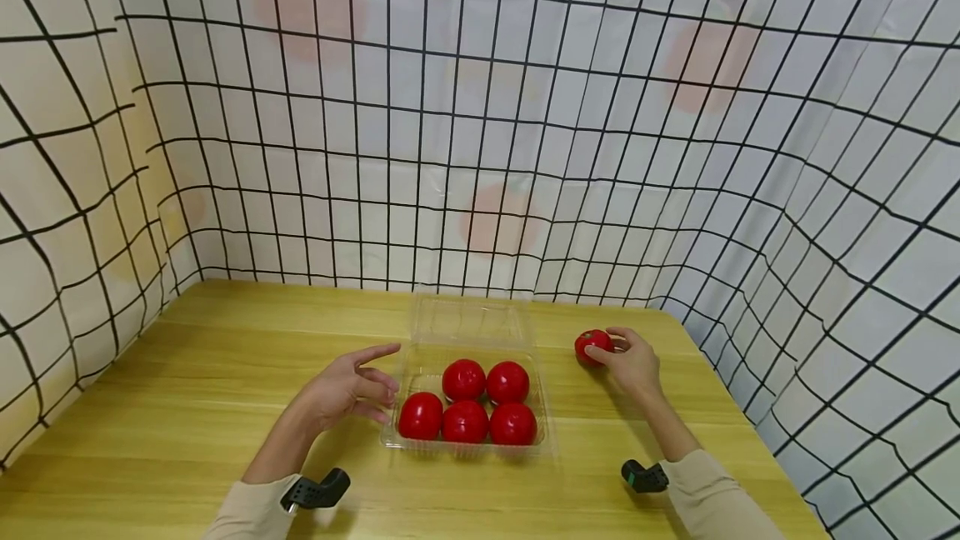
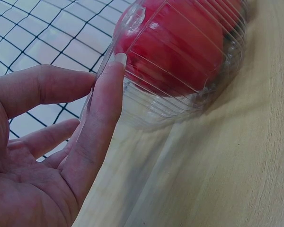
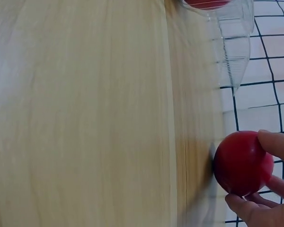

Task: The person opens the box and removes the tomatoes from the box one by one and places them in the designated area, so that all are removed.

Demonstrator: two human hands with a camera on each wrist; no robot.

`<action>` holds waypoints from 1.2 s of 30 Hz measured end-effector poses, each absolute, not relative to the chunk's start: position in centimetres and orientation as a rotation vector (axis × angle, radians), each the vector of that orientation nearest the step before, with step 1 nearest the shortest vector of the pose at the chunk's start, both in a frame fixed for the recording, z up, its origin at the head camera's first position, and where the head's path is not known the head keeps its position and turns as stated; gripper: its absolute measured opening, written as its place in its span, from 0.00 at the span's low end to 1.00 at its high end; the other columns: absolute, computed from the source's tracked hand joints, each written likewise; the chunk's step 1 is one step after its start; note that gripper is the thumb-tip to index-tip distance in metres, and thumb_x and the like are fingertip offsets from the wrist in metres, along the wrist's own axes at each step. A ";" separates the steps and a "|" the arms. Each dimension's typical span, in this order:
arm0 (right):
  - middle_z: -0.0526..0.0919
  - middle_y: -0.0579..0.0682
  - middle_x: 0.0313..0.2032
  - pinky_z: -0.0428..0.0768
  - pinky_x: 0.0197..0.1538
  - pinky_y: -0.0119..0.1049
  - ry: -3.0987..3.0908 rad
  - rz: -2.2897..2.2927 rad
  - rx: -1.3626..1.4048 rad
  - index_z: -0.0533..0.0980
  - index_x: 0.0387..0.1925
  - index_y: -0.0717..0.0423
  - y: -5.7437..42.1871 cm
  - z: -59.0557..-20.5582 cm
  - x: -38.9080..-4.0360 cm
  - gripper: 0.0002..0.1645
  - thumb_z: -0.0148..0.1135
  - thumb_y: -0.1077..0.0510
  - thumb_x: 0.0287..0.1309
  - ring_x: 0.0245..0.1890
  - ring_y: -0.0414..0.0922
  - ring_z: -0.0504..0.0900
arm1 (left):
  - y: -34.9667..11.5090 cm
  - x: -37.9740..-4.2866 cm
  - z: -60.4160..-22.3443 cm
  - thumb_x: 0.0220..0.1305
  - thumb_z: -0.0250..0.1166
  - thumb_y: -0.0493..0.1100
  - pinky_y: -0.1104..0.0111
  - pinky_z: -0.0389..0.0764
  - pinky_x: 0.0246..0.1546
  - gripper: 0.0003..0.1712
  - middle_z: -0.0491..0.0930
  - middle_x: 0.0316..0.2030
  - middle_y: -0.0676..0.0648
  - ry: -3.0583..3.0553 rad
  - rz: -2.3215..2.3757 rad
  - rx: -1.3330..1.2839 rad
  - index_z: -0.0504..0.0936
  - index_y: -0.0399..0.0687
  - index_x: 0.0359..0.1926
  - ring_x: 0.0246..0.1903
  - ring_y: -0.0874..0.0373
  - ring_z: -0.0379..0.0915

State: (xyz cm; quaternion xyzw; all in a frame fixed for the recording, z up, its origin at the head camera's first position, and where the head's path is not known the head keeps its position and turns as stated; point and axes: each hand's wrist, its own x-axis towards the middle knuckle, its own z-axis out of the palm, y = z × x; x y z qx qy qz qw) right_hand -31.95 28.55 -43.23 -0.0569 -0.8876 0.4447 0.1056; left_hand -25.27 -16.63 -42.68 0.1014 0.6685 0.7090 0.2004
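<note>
A clear plastic clamshell box (image 1: 542,407) stands on the table with its lid folded back. Several red tomatoes (image 1: 464,422) sit inside in two rows, with a gap at the back left. At the box's left side, my left hand (image 1: 352,390) pinches the rim between thumb (image 2: 109,90) and a finger; another finger points out over the corner. To the right of the box, my right hand (image 1: 633,361) grips a single tomato (image 3: 241,163) with thumb and fingers around its side. This tomato shows its stem end in the head view and is close over the table.
The open lid (image 1: 468,322) lies toward the back of the wooden table (image 1: 225,357). Grid-patterned white cloth walls (image 1: 450,123) rise behind and at both sides. A black wrist device (image 1: 318,490) is worn at each sleeve.
</note>
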 end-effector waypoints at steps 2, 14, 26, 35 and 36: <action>0.77 0.70 0.62 0.79 0.64 0.55 -2.623 1.289 -0.139 0.71 0.67 0.62 28.7 -43.2 -31.9 0.36 0.70 0.53 0.62 0.63 0.63 0.76 | -16.6 -25.3 -42.7 0.60 0.64 0.27 0.60 0.90 0.35 0.49 0.80 0.42 0.38 1.866 1.982 0.286 0.52 0.40 0.79 0.33 0.53 0.84; 0.79 0.70 0.59 0.79 0.62 0.57 -2.658 1.214 -0.108 0.73 0.65 0.61 29.3 -43.3 -31.7 0.34 0.70 0.52 0.61 0.60 0.64 0.78 | -16.6 -25.2 -42.7 0.61 0.64 0.28 0.60 0.90 0.35 0.49 0.80 0.41 0.39 1.862 1.981 0.287 0.51 0.39 0.79 0.33 0.54 0.84; 0.79 0.69 0.59 0.80 0.61 0.56 -2.648 1.216 -0.150 0.73 0.62 0.62 29.7 -43.4 -31.2 0.34 0.72 0.51 0.59 0.59 0.63 0.78 | -16.6 -25.3 -42.8 0.61 0.64 0.27 0.60 0.90 0.35 0.49 0.80 0.41 0.40 1.858 1.984 0.288 0.51 0.39 0.79 0.33 0.54 0.84; 0.78 0.70 0.60 0.76 0.61 0.59 -2.700 1.165 -0.133 0.71 0.68 0.59 29.7 -43.1 -30.8 0.38 0.70 0.49 0.61 0.64 0.65 0.72 | -16.7 -25.2 -42.7 0.62 0.64 0.28 0.60 0.90 0.35 0.48 0.80 0.42 0.39 1.852 1.986 0.289 0.51 0.40 0.79 0.33 0.54 0.84; 0.78 0.70 0.60 0.75 0.61 0.59 -2.707 1.158 -0.133 0.71 0.69 0.59 29.7 -43.1 -30.7 0.38 0.70 0.49 0.61 0.64 0.66 0.71 | -16.7 -25.2 -42.7 0.62 0.64 0.28 0.60 0.90 0.35 0.48 0.80 0.42 0.39 1.852 1.985 0.290 0.51 0.40 0.79 0.33 0.54 0.84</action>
